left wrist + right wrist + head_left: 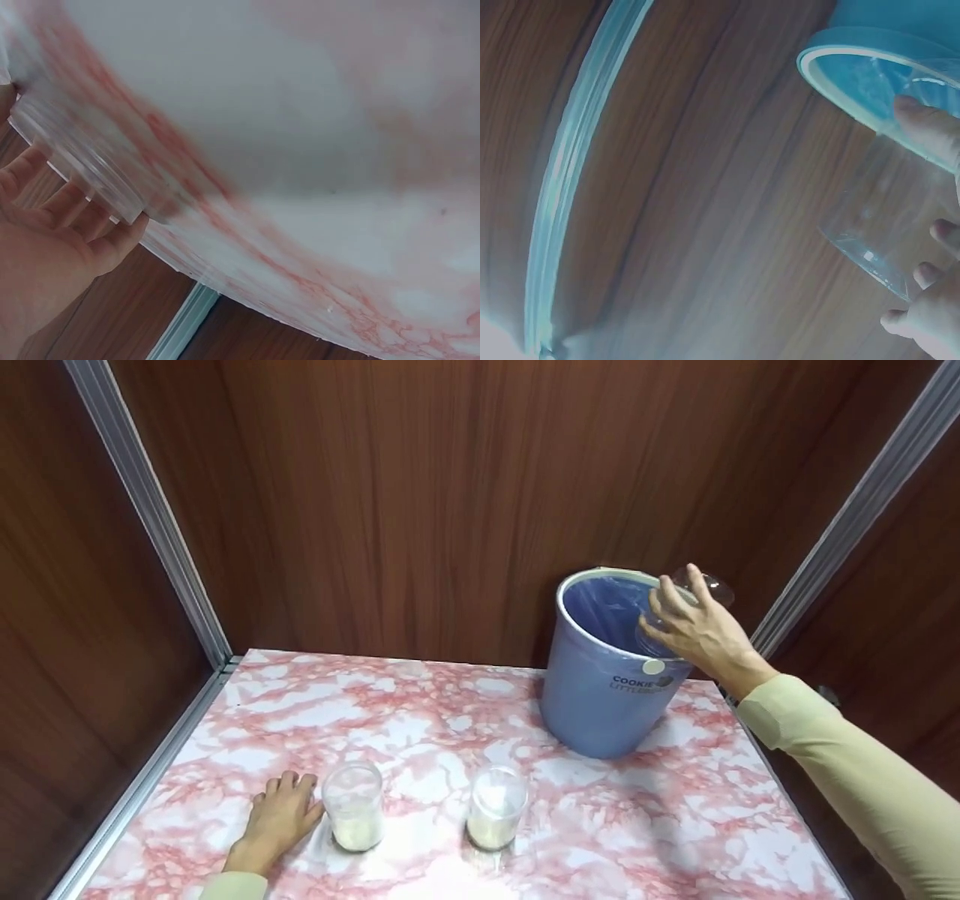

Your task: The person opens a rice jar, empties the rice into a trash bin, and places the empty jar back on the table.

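Over the right rim of the blue bin [600, 697], my right hand [694, 626] grips a tilted clear plastic jar [881, 202], its thumb and fingers around the sides. Part of the jar is hidden by the hand. At the lower left of the head view, my left hand [277, 814] rests low over the table. The left wrist view shows its fingers [64, 202] around a clear, ridged piece like a plastic lid [79, 157]. Right beside this hand stands a clear jar [355, 810] with pale contents in its lower part.
A second clear jar [495, 810] with pale contents stands upright further right. The bin has a liner and stands at the back right of the red-and-white marbled table [420, 712]. Brown wood panels [375, 510] with metal edge strips [150, 502] enclose the table.
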Motion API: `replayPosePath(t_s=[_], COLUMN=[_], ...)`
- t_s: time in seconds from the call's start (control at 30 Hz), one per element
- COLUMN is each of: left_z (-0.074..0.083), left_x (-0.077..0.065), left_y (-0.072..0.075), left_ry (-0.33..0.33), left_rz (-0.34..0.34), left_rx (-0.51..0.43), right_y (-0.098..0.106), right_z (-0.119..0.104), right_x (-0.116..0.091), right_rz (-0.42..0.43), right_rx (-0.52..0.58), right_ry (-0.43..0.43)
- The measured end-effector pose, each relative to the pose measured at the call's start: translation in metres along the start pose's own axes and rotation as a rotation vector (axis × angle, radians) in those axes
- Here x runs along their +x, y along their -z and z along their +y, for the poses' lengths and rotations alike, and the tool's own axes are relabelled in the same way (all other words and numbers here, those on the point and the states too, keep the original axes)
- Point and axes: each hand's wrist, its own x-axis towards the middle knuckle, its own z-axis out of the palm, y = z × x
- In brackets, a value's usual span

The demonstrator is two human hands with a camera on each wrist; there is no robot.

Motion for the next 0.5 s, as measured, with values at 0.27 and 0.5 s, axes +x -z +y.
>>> replayPosePath(t_s=[0.27,0.5], left_z=[0.0007,-0.0009], left_x=[0.0008,0.0017], left_y=[-0.0045,-0.0060], left_ry=[0.003,0.013], left_rz=[0.029,0.021], left_rx=[0.009,0.008], right_y=[-0.0015,0.0021], right_z=[-0.0031,0.0033], right_x=[0.0066,0.0026], right_rz=[-0.057,-0.013], right_rx=[-0.039,0.041], right_ry=[0.078,-0.014])
